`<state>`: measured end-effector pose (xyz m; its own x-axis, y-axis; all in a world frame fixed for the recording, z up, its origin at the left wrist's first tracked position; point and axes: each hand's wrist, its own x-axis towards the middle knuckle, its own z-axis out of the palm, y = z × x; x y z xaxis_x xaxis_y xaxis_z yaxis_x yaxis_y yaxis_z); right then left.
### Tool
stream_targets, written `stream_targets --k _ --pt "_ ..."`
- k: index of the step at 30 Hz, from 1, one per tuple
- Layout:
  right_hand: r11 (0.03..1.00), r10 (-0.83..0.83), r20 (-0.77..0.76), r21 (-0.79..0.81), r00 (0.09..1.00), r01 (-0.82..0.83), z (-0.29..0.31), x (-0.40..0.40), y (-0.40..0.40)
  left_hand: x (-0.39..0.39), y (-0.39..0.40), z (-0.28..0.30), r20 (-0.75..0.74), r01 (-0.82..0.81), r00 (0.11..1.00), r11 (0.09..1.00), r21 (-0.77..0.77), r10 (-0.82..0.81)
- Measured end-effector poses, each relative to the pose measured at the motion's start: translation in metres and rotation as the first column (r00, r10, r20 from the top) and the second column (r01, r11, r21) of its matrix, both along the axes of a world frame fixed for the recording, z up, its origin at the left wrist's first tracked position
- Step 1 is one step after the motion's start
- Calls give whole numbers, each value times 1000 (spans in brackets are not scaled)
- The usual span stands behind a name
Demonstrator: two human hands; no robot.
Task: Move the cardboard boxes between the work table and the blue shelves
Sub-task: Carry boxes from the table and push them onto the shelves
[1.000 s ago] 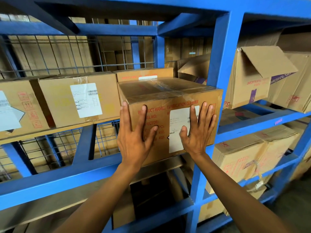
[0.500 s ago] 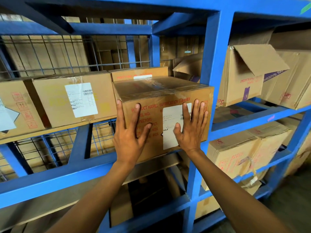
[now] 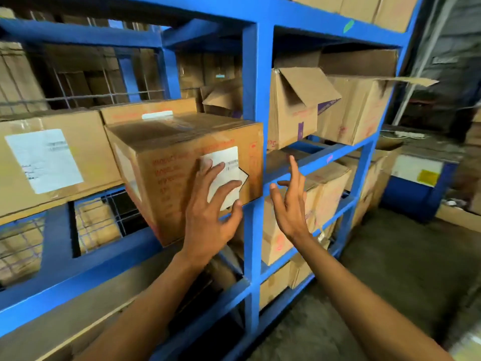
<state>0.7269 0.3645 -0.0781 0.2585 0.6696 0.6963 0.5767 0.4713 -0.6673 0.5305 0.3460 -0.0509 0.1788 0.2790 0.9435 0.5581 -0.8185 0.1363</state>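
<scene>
While the taped cardboard box (image 3: 182, 162) sits on the middle level of the blue shelves (image 3: 253, 105), centre of the frame, its front end sticks out past the front rail and its right front corner is up against the blue upright post. Left hand (image 3: 208, 204) lies flat on the box's front face, fingers straight and spread, fingertips over the white label (image 3: 226, 175); it presses, no curl around anything. Right hand (image 3: 291, 201) is off the box, in the air just right of the post, fingers straight and slightly apart, palm turned toward the left of the frame, holding nothing.

Box front has red print, too blurred to read. Clear tape runs along the top.

Around it:
- Left of frame, same level: a wider box with a big white label (image 3: 49, 162), just beside the task box.
- Behind the task box: another low box (image 3: 148, 113) with a white strip on top.
- Right bay, upper centre right: an open box with a raised flap (image 3: 296, 105), next to it a larger box (image 3: 359, 108) with a flap sticking out to the right.
- Right bay, lower levels: more closed boxes (image 3: 328, 194), stacked.
- Wire mesh (image 3: 99, 87) at the back of the left bay, more cartons behind it.
- Far right of frame: a blue cabinet with a yellow sticker (image 3: 419, 183), on the concrete floor (image 3: 390, 269).

Frame has motion blur, small print unreadable.
</scene>
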Motion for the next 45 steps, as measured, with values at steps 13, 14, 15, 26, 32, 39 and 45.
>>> stream_targets --k 13,14,15,26,32,39,45 --pt "802 -576 -88 -253 813 541 -32 81 -243 140 -70 -43 -19 551 687 539 -637 -726" --pt "761 -633 -89 -256 769 596 -35 78 -272 149 -87 -49 -8 577 649 500 -646 -760" --pt "716 -685 -85 -261 723 647 -37 74 -296 156 -102 -54 0 598 610 460 -656 -792" --pt "145 -989 -71 -410 127 900 -51 -8 -560 195 -340 -73 -42 539 52 64 -840 -998" --pt "-99 -991 -45 -401 -128 911 -38 -68 -680 189 -465 -65 -11 497 -186 -85 -864 -982" --pt "-359 -926 12 -334 -377 872 -18 -144 -787 161 -602 -60 21 395 -451 -221 -891 -892" --pt "-507 -857 -16 -164 -516 846 0 -220 -845 115 -698 -54 20 281 -703 -303 -911 -711"
